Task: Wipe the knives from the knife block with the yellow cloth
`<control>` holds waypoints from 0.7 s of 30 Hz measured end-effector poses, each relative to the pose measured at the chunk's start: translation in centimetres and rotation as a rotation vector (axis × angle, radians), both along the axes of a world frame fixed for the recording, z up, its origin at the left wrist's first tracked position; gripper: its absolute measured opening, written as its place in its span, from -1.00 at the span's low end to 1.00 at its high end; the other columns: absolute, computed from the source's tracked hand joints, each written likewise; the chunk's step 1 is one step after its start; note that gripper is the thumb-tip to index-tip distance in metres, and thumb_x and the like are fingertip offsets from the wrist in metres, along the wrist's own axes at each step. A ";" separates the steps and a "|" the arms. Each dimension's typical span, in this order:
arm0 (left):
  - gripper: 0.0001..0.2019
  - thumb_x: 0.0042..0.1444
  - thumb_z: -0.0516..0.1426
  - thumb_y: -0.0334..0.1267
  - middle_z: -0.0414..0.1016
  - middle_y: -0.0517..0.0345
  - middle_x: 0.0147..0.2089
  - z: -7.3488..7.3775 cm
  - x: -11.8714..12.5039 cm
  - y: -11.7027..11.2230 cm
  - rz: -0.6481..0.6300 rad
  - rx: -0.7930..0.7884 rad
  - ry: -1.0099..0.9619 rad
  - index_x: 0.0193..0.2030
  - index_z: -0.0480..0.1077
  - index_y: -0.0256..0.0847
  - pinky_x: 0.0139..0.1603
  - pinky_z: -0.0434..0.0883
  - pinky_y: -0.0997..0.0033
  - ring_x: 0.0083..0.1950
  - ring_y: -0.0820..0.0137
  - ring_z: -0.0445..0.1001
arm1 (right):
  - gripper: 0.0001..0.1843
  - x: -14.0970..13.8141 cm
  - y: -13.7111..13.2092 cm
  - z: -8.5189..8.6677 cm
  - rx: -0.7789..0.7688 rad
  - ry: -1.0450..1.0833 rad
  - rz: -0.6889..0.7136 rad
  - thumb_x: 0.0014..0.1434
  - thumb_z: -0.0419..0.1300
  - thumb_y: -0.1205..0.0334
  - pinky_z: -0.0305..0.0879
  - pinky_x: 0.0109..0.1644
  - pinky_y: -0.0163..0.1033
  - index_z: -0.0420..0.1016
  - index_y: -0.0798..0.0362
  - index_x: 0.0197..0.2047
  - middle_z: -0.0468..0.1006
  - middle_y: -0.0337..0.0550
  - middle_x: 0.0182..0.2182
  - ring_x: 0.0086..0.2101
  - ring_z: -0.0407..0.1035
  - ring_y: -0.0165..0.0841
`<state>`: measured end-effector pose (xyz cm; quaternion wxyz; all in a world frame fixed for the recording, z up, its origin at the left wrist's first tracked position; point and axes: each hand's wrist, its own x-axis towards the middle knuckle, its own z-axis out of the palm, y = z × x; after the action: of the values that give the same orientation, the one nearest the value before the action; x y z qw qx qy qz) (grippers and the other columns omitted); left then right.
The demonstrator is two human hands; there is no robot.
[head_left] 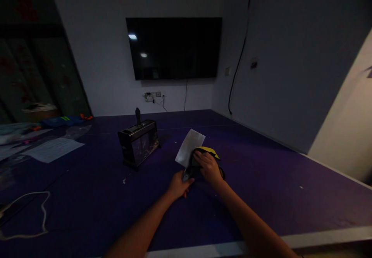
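Near the middle of the purple surface, my left hand [177, 186] is closed around the handle of a cleaver [188, 147]. Its broad, pale rectangular blade points away from me and tilts to the right. My right hand [208, 167] presses a black-and-yellow cloth [209, 151] over the right side of the blade, close to the handle. The cloth hides part of the blade, and its folds cover some of my fingertips. To the left stands a dark knife block [138, 143] with one black handle [138, 115] rising from its top.
White papers [54, 149] and clear plastic lie at the left, with blue and orange items [65, 120] behind. A white cable [43, 211] loops at the lower left. The purple surface [261, 188] meets walls at the back and right; a television [176, 48] hangs behind.
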<state>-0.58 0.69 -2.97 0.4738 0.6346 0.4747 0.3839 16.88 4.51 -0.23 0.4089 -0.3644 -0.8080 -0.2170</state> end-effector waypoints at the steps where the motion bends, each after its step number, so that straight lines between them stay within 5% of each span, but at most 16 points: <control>1: -0.65 -0.01 0.14 -0.03 0.24 0.41 -0.72 0.0 0.0 0.1 0.005 -0.001 -0.015 -0.24 0.25 -0.27 -0.78 0.10 0.63 -0.80 0.56 0.20 | -0.33 -0.7 -0.3 -0.1 -0.017 -0.056 0.032 -0.16 -0.05 0.60 0.29 -0.05 -0.08 0.42 0.09 0.04 0.46 -0.07 0.00 -0.19 0.30 -0.25; 7: -0.75 -0.02 0.15 -0.18 0.21 0.30 -0.76 0.2 0.0 0.1 0.002 -0.019 0.044 -0.57 0.26 -0.29 -0.73 0.14 0.62 -0.77 0.56 0.22 | -0.39 -3.5 -1.6 0.1 -0.128 -0.281 0.199 -0.09 -0.04 0.55 0.29 -0.13 -0.15 0.40 0.13 0.06 0.41 -0.04 0.06 -0.22 0.31 -0.29; 11: -0.74 0.00 0.12 -0.19 0.21 0.29 -0.77 0.2 0.0 0.2 0.001 -0.009 0.063 -0.60 0.25 -0.29 -0.75 0.11 0.61 -0.78 0.57 0.20 | -0.38 -3.4 -1.6 0.3 -0.154 -0.293 0.195 -0.09 -0.05 0.55 0.28 -0.13 -0.15 0.38 0.14 0.07 0.41 -0.04 0.06 -0.20 0.30 -0.28; 16: -0.69 0.01 0.12 -0.04 0.23 0.32 -0.74 0.4 0.0 0.0 -0.045 0.023 0.058 -0.41 0.31 -0.31 -0.76 0.10 0.61 -0.78 0.55 0.22 | -0.33 -2.5 -1.1 0.4 -0.108 -0.211 0.175 -0.16 -0.07 0.57 0.29 -0.09 -0.15 0.39 0.13 0.07 0.41 -0.08 0.06 -0.22 0.31 -0.29; 21: -0.69 0.02 0.11 -0.11 0.25 0.38 -0.69 0.8 -0.1 -0.4 -0.053 0.064 0.096 -0.17 0.28 -0.29 -0.73 0.15 0.59 -0.77 0.55 0.22 | -0.25 -1.6 -0.5 0.5 -0.062 -0.058 0.131 -0.25 -0.09 0.61 0.30 -0.06 -0.13 0.41 0.08 0.05 0.44 -0.14 0.03 -0.22 0.32 -0.30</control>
<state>-0.64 0.26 -2.17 0.4399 0.6795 0.4676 0.3552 15.33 4.00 0.26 0.3872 -0.3170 -0.8479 -0.1749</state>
